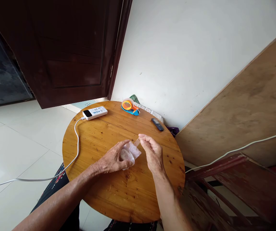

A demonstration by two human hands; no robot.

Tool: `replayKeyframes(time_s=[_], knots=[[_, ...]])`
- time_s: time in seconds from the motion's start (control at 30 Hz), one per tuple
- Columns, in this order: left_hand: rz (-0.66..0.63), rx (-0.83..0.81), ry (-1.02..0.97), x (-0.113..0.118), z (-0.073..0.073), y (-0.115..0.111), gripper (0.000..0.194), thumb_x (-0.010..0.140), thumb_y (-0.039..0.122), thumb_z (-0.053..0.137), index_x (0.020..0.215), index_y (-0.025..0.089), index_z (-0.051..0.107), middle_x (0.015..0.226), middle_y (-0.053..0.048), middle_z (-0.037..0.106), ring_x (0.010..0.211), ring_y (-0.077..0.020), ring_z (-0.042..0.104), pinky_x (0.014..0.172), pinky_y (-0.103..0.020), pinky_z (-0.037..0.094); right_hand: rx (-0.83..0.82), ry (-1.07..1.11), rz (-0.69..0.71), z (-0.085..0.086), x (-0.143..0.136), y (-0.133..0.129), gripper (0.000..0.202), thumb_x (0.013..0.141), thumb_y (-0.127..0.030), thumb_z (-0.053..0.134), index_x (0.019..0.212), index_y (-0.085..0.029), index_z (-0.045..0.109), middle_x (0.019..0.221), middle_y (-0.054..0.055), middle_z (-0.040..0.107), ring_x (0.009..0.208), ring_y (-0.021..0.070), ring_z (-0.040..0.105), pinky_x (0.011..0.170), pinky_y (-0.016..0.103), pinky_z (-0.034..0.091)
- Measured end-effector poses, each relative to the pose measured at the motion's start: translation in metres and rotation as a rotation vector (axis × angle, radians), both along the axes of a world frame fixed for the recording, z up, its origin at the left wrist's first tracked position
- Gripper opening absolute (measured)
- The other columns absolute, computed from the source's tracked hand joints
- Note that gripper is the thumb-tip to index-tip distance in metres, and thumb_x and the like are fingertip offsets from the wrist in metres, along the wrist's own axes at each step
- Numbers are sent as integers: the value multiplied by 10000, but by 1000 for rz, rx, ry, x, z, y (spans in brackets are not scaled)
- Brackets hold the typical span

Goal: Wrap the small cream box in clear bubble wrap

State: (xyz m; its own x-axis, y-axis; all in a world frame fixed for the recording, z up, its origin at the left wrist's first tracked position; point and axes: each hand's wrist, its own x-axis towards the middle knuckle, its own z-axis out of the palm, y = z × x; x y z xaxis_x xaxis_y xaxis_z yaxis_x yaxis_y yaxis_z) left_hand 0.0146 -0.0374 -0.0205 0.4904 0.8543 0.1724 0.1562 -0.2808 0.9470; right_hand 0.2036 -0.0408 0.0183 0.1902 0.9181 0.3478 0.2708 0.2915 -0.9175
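Over the middle of the round wooden table (99,134), my left hand (115,158) is wrapped around a small bundle in bubble wrap (129,154). What the wrap contains cannot be made out; a pale rounded shape shows through it. My right hand (152,150) pinches the far end of a short strip of clear tape (136,142) between thumb and fingers. The strip's other end reaches to the top edge of the bubble wrap. Beyond both hands, at the table's back edge, stands an orange and blue tape dispenser (130,107).
A white power bank (95,113) with a white cable (77,144) lies at the back left. A dark, pixelated object (157,124) rests at the back right. The white wall borders the table's far side; a red wooden chair (236,183) stands at right.
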Motion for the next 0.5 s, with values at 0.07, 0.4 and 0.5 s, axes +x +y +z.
replayKeyframes(time_s=[0.07, 0.4, 0.5], knots=[[-32, -48, 31, -2, 5, -1, 818, 756, 362, 719, 1483, 219, 372, 1126, -76, 636, 880, -198, 599, 761, -295, 489, -8, -15, -12, 6, 4, 5, 230, 833, -437, 663, 835, -207, 678, 1121, 87, 724, 1069, 244, 652, 966, 404, 496], [-96, -170, -155, 0, 8, -1, 741, 794, 437, 692, 1433, 195, 405, 1130, -83, 632, 927, -211, 601, 773, -301, 491, -49, 71, -169, 10, 33, 40, 297, 722, -451, 726, 876, -196, 727, 1052, 84, 755, 1044, 258, 659, 865, 396, 522], [-118, -188, -232, 0, 9, 0, 584, 830, 452, 646, 1329, 195, 488, 1110, -77, 636, 863, -183, 596, 718, -271, 480, -94, 117, -234, 6, 41, 53, 335, 669, -472, 737, 849, -190, 728, 997, 81, 759, 951, 241, 667, 744, 340, 515]])
